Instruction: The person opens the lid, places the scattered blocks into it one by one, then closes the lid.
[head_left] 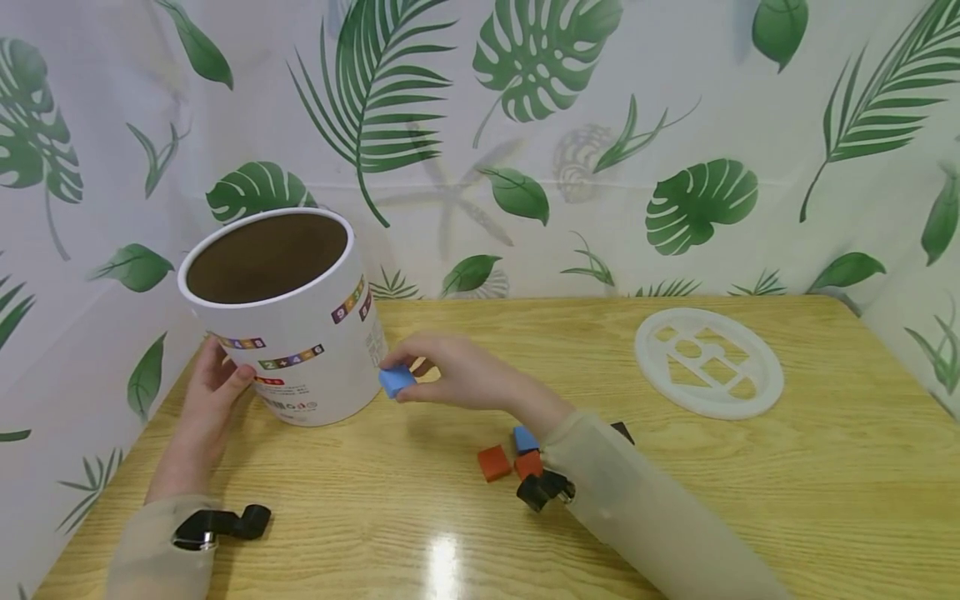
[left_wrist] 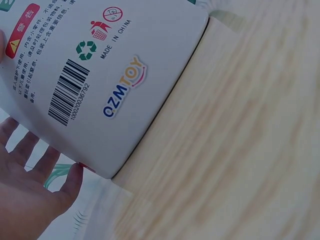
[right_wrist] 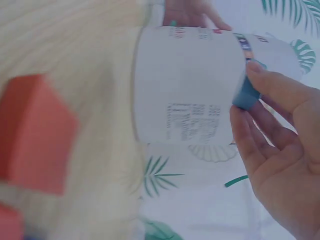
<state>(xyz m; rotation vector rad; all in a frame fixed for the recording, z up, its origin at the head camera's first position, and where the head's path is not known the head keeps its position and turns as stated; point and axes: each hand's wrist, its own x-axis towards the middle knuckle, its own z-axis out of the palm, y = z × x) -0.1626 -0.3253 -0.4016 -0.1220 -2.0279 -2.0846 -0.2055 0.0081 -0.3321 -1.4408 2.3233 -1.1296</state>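
A large white cylindrical tub [head_left: 322, 350] with printed sums and a brown inside stands on the table, its mouth facing up. My left hand [head_left: 207, 392] rests against its near left side; in the left wrist view the fingers [left_wrist: 45, 162] of that hand lie spread along the wall. My right hand [head_left: 457, 371] pinches a small blue block [head_left: 396, 381] between thumb and fingers, in front of the tub's right side and below its rim. The right wrist view shows the same blue block [right_wrist: 246, 94] between thumb and fingertips.
Near my right forearm lie a red block [head_left: 494, 463], a second red block [head_left: 528, 464], a blue block [head_left: 525, 439] and a dark block [head_left: 622, 432], partly hidden. A white oval plate with cut-out shapes [head_left: 765, 385] lies at the right. Behind the wooden table [head_left: 337, 517] hangs a leaf-patterned cloth [head_left: 465, 133].
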